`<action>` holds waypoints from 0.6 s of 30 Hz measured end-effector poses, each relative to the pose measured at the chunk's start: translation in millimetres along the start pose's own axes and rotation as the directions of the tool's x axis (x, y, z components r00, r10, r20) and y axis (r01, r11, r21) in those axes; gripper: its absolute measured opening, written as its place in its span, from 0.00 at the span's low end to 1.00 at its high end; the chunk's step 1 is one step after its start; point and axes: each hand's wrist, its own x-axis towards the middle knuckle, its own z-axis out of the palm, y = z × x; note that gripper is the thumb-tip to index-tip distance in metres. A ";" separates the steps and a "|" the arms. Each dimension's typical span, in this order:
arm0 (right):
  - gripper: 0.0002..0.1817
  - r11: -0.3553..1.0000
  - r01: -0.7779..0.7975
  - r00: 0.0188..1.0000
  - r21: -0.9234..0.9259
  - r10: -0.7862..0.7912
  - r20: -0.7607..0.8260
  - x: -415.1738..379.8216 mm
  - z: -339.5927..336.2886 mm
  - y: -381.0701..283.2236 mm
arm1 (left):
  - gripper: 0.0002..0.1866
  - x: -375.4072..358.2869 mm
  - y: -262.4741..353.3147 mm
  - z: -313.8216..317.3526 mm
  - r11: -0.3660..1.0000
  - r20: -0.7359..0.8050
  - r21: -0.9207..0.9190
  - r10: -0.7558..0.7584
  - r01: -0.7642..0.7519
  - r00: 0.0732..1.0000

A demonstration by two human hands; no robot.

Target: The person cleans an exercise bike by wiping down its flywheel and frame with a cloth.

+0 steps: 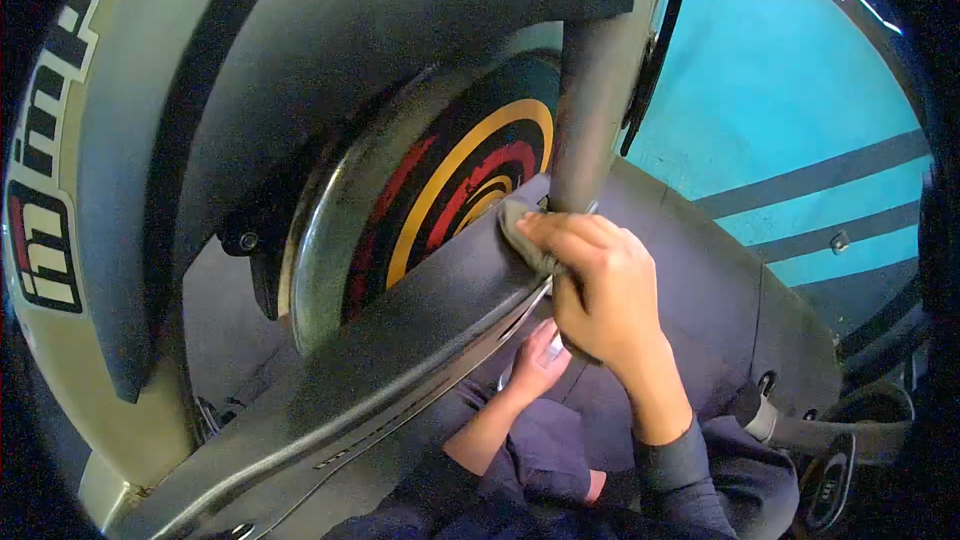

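Note:
My right hand (605,285) is closed on a grey-green cloth (525,238). It presses the cloth against the black cover (430,305) of the exercise bike's lower frame, close to the base of an upright post (585,130). Lower down, under the edge of that cover, my left hand (537,365) is closed around a small whitish object (555,345). Most of that object is hidden by the fingers, and its kind cannot be made out. Behind the cover stands the bike's flywheel (400,210), dark with orange and red rings.
A curved grey and black shroud (330,50) with lettering arches over the flywheel. At right, a turquoise wall (770,90) carries dark stripes. Dark floor mats (690,270) lie beyond my hands, and a pedal-like black part (830,480) sits at lower right.

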 end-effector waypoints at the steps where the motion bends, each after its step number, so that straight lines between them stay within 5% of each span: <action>1: 0.23 0.998 -0.057 0.998 -0.001 0.057 -0.023 1.4 1.1 2.5 | 0.20 0.8 -4.6 3.3 1.000 -0.029 -0.009 0.012 -0.012 1.000; 4: 0.23 0.990 -0.068 0.997 -0.123 0.063 -0.050 -1.6 1.1 -16.2 | 0.19 1.9 -16.5 10.3 0.998 -0.120 -0.034 0.045 -0.050 0.992; 7: 0.23 0.987 -0.076 0.994 -0.144 0.064 -0.088 -8.6 3.0 -25.4 | 0.19 4.8 -20.0 3.9 0.996 0.021 0.094 -0.002 0.000 1.000; 12: 0.24 0.979 -0.096 0.984 -0.179 0.065 -0.167 -17.2 5.9 -38.8 | 0.19 15.0 -0.5 0.4 1.000 0.026 0.016 0.012 -0.012 1.000; 18: 0.24 0.977 -0.108 0.987 -0.185 0.082 -0.140 -15.9 5.3 -33.9 | 0.18 -0.1 68.1 -38.6 0.998 0.057 -0.039 0.043 -0.041 0.997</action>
